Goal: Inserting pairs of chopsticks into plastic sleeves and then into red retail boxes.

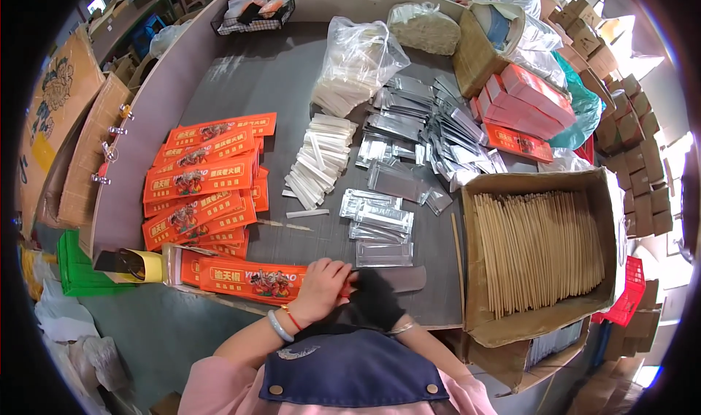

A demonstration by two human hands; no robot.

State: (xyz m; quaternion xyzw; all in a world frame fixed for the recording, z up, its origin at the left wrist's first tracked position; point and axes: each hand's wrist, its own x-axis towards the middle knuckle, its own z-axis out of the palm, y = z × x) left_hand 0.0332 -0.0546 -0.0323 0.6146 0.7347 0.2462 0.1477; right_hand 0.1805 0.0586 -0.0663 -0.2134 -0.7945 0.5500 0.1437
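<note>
My left hand (326,289), with a bangle and a red string on the wrist, is closed in front of my body at the table's near edge. A small patch of red shows between its fingers, but what they grip is mostly hidden. Against it rests my right hand (375,298), in a black glove whose dark fingers cannot be made out. Left of my left hand, long red printed packets (252,278) lie in a shallow cardboard tray (172,267). A flat dark grey strip (406,278) lies beyond my right hand.
More red packets (198,182) are piled at left. White paper-wrapped strips (318,161) and silver flat packets (382,221) cover the middle. At right stands a carton (540,327) of wooden chopsticks (540,250); a clear plastic bag (363,53) sits farther back. A low partition (164,86) borders the left side.
</note>
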